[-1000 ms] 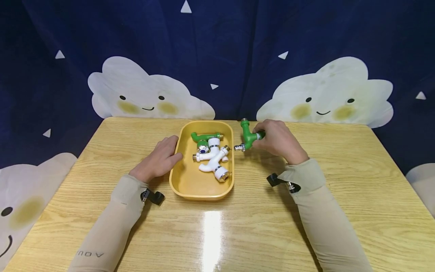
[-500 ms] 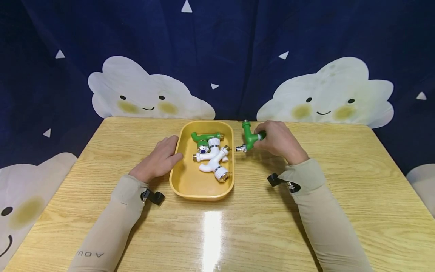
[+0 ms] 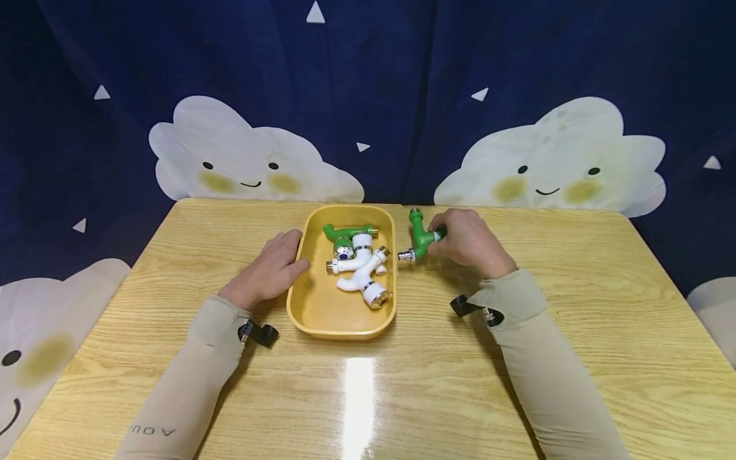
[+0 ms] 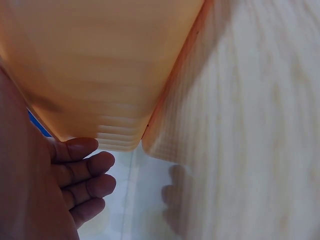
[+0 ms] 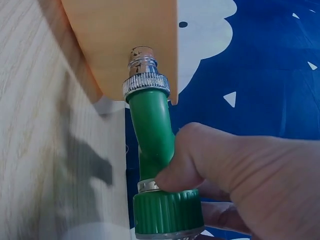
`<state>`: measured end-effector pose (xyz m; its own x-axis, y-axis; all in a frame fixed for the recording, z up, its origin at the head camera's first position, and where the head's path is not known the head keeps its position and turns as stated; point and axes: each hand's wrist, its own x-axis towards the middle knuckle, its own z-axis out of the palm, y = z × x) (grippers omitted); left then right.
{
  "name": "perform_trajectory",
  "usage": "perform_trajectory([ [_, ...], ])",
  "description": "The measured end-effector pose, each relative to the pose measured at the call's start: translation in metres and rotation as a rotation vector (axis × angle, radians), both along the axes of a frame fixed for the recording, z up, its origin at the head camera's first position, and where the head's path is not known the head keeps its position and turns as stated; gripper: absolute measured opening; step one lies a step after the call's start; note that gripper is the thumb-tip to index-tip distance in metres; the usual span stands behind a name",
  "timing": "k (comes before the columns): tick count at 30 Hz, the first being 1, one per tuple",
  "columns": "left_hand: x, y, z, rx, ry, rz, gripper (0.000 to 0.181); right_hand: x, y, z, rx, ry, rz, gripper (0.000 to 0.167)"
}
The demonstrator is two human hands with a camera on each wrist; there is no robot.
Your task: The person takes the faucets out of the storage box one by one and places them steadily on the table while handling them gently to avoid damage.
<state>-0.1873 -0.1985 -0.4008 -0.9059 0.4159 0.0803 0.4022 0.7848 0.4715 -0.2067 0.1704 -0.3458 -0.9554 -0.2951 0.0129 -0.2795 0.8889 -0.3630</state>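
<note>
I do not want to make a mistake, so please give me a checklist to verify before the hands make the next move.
1. Held tap secured: ok; the right hand grips it near its knob.
2. Tray steadied: ok; the left hand holds its left rim, thumb over it. Firmness: cannot tell.
3. Held tap over the tray: not ok; it is beside the right wall.
4. Nozzle safe from that wall: cannot tell; it is very near.
5. Room inside: ok; bare floor shows nearer than the white taps.
</note>
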Motion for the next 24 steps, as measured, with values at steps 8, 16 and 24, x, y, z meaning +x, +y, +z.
perform_trajectory([
  [8,0.0,0.0,0.001,0.001,-0.007,-0.002,0.028,-0.002,-0.002,-0.006,0.01,-0.043,-0.011,0.037],
  [16,0.0,0.0,0.0,0.003,-0.012,0.003,0.028,-0.003,-0.003,-0.01,0.017,-0.059,-0.01,0.038],
  [24,0.001,0.0,0.001,0.009,-0.016,0.006,0.028,-0.002,-0.006,-0.011,0.02,-0.086,-0.023,0.038],
])
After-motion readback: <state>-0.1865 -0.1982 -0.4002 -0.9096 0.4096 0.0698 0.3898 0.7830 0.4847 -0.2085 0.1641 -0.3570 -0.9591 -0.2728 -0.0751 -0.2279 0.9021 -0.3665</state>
